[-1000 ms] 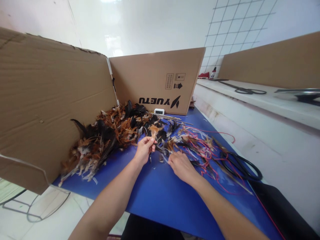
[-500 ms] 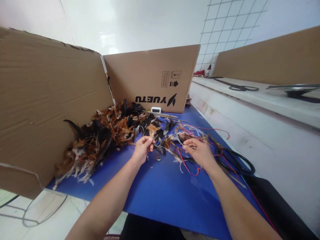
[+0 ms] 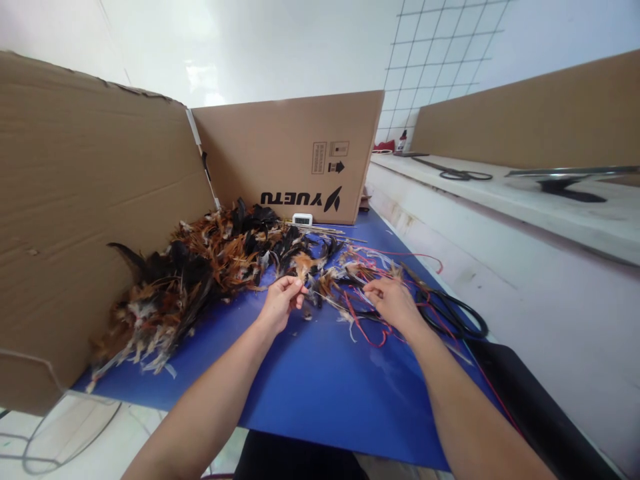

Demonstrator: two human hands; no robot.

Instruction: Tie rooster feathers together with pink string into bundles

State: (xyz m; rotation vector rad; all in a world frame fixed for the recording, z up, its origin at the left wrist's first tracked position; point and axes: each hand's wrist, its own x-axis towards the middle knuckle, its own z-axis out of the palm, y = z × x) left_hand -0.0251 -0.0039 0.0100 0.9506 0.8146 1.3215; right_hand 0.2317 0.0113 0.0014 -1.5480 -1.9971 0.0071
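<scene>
My left hand (image 3: 284,300) is closed in a pinch over the blue table, thumb pressed on the curled fingers. Just beyond its fingertips shows an orange-brown feather (image 3: 302,264); whether the fingers grip it I cannot tell. My right hand (image 3: 393,304) is also pinched, palm down, above a tangle of loose feathers and thin strands. What sits between its fingertips is too small to make out. Red string (image 3: 356,321) runs in loops beside and beneath this hand. A large heap of brown and black feathers (image 3: 227,250) lies left of my left hand.
Cardboard panels (image 3: 280,153) stand behind and left of the blue table (image 3: 300,393). A small white digital display (image 3: 302,219) sits by thin sticks (image 3: 330,231). Black-handled scissors (image 3: 457,319) lie at right. Another pair of scissors (image 3: 465,175) rests on the white ledge (image 3: 500,193).
The view has shifted slightly, so the scene sits further left. Both hands stay pinched in nearly the same places, the right fingers curled a little more.
</scene>
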